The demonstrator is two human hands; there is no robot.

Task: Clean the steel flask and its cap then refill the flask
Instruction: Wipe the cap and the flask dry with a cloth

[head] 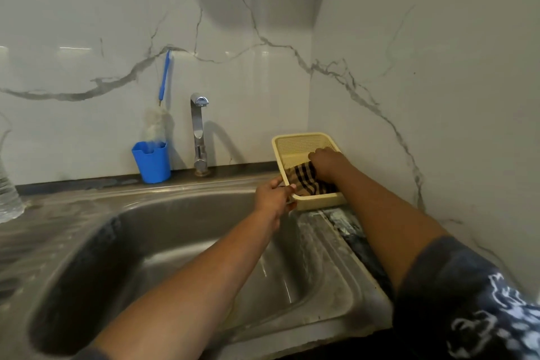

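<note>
Head view: left grip (pixel 274 197) pinches basket (pixel 304 136) holding cloth (pixel 306 181), near tap (pixel 199 131).

White marble-look wall (pixel 438 38) tiles, crossed by thin grey veins. Against the wall stands a bright blue cup (pixel 152 164), holding a brush (pixel 164 76) with a matching blue handle and pale, off-white bristles. A shiny silver tap (pixel 198 131) rises beside it. The sink (pixel 175 228) is dull grey steel with streaky reflections. A pale yellow basket (pixel 295 143) has fine mesh-patterned walls. Inside it lies a cloth (pixel 306 181) checked in dark brown and beige stripes. The surface (pixel 350 225) by the sink is dark with whitish smears. A sleeve (pixel 467 301) is dark navy with a white swirling print.
</note>
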